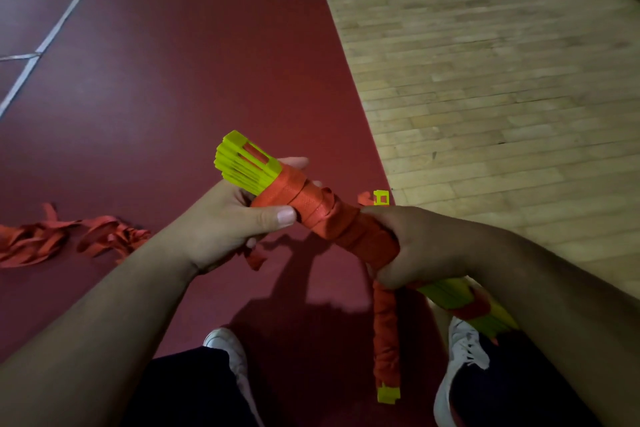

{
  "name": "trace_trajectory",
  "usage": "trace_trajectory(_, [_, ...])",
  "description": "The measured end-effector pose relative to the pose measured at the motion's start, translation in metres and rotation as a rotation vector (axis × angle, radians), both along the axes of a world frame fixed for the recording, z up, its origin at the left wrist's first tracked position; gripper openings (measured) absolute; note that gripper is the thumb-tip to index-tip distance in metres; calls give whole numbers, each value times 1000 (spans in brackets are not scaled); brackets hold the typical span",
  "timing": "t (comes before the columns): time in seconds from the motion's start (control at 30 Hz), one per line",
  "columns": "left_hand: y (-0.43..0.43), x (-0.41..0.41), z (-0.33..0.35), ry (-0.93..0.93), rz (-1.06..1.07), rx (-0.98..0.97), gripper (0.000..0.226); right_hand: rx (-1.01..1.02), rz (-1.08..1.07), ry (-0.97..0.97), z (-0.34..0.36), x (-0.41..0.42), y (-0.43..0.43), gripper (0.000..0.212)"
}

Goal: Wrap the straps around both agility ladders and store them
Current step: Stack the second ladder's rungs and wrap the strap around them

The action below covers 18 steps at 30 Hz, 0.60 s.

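Observation:
I hold a bundled agility ladder (247, 165) of stacked yellow-green rungs, wound with orange strap (304, 206). My left hand (228, 218) grips the bundle near its far end, thumb pressed on the wraps. My right hand (408, 243) grips the wrapped middle. A loose strap tail (386, 333) hangs from under my right hand and ends in a yellow-green clip (388, 394). The bundle's near end (460, 298) shows below my right wrist. More orange strap (62, 241) lies tangled on the floor at the left. A small yellow-green piece (381, 198) lies on the floor behind my right hand.
I stand on a dark red mat (194, 62) with white lines at the upper left. Light wooden flooring (502, 62) runs along the right. My two white shoes (228, 354) (464, 357) show at the bottom.

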<state>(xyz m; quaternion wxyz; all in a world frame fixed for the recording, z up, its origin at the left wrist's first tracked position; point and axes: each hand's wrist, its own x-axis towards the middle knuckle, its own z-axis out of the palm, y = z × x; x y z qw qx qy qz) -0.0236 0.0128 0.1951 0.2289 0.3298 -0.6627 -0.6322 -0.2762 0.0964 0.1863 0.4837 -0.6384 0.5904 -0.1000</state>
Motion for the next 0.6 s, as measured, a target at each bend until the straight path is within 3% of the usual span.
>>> trace_trajectory(0.13, [8,-12,4,46,100,-40,62,-22,-28,-4,-1,3,0,47])
trace_trajectory(0.2, [6,-15,3,56,221,-8,59,-99,-63,59,-3,6,-1,60])
trace_trajectory(0.3, [8,-21,12,1,298,71,36,-215,-139,101,-10,13,0,78])
trace_trajectory(0.4, [7,-25,17,-7,402,113,46,-293,-225,65,-18,14,-2,77])
trace_trajectory(0.53, [4,-28,21,75,525,176,32,-309,-327,92,-27,19,-1,88])
trace_trajectory(0.6, [2,-26,22,112,507,178,28,-345,-330,134,-30,23,-2,82])
